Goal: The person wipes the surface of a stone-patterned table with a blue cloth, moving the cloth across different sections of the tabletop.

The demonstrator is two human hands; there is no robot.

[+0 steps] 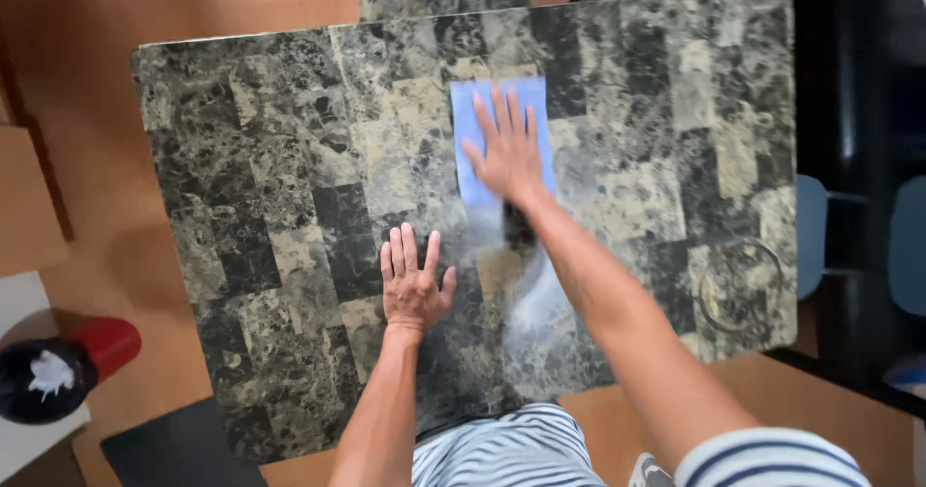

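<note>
A table with a dark marble-patterned top (289, 188) fills the head view. My right hand (508, 149) lies flat with fingers spread on a light blue cloth (467, 111), pressing it against the tabletop past the middle. A wet, glossy streak (531, 304) runs from the cloth back toward me. My left hand (413, 280) rests palm down on the bare tabletop, fingers slightly apart, holding nothing. It sits nearer to me and to the left of the cloth.
A glass ring-shaped object (741, 284) lies near the table's right edge. A red and black object (68, 366) sits on the wooden floor at the left. Blue chair seats (810, 231) stand on the right. A dark mat (169, 444) lies at the lower left.
</note>
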